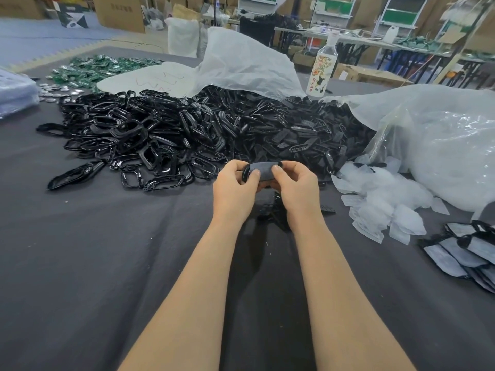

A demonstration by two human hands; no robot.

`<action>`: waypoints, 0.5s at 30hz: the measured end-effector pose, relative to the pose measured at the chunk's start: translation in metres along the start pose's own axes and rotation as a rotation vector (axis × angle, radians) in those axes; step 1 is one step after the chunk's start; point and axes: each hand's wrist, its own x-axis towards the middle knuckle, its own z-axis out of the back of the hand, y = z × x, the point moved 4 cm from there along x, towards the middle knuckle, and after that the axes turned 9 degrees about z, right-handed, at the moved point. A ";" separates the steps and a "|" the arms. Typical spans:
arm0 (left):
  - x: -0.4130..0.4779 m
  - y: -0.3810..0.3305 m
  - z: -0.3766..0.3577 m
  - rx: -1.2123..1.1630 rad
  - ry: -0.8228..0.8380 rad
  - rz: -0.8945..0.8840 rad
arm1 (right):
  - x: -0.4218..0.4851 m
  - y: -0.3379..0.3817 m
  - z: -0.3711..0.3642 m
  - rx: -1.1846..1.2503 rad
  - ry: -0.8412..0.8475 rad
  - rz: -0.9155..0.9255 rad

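1. Head view, the grip: the left hand (235, 183) and the right hand (297, 183) both curl around one black shell (263, 171). Each pinches an end, with both thumbs laid on its top face.
2. Head view, first risk: if one thumb bears down harder than the other, the grey panel on the face probably seats crooked or lifts out at one edge.
3. Head view, second risk: the rim looks glossy and slick. A slipped pinch would likely drop the shell among the loose black parts (276, 210) just below the hands, or into the pile of black frames (128, 140) beyond, where it would be hard to tell apart.
4. Head view, third risk: a wide elbow swing to the right could scatter the translucent film pieces (380, 199) or the stack of grey-faced pieces (460, 253) near the right edge.
5. Head view, the look: the shell is small and oval, with a shiny black rim around a flat, matte grey face. Its underside is hidden by the fingers.
6. Head view, the place: it is held in the air above the dark cloth surface (107, 263), just nearer than the pile of black inserts (294, 135) and well apart from the bottle (322, 68) at the far side.
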 end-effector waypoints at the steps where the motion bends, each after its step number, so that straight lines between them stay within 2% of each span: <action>1: 0.000 0.000 0.000 0.002 0.003 0.004 | 0.001 -0.001 0.000 0.014 -0.002 -0.008; 8: 0.001 0.002 0.002 -0.049 -0.018 0.028 | 0.000 -0.001 -0.003 0.131 0.001 -0.111; 15: 0.001 0.002 0.001 -0.042 -0.009 0.055 | -0.003 0.001 -0.002 0.074 0.011 -0.073</action>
